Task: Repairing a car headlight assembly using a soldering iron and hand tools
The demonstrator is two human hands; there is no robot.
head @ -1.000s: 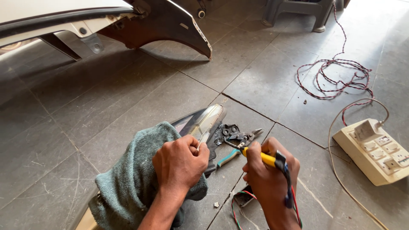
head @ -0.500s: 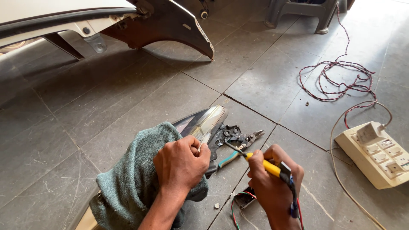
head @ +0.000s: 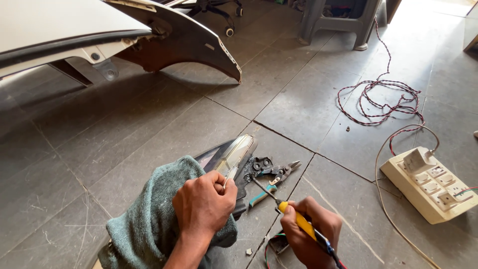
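Note:
My left hand (head: 204, 201) grips a long clear lamp part (head: 236, 155) that lies on the floor, pressing it over a grey-green cloth (head: 149, 224). My right hand (head: 311, 234) holds a yellow-handled soldering iron (head: 294, 219); its thin metal tip points up-left toward the lamp's black edge (head: 249, 177). A pair of snips with blue and grey handles (head: 271, 179) lies on the tiles just beyond the tip. Red and black wires (head: 271, 244) run under my right hand.
A cream extension board (head: 430, 184) with several sockets sits at the right, its cord trailing off. A tangle of red-black twisted wire (head: 383, 102) lies farther back. A white and dark car body panel (head: 124, 35) stands at the top left, a grey plastic stool (head: 338, 22) behind.
My right hand has shifted slightly right and down with the soldering iron, its tip staying near the lamp. My left hand keeps its grip.

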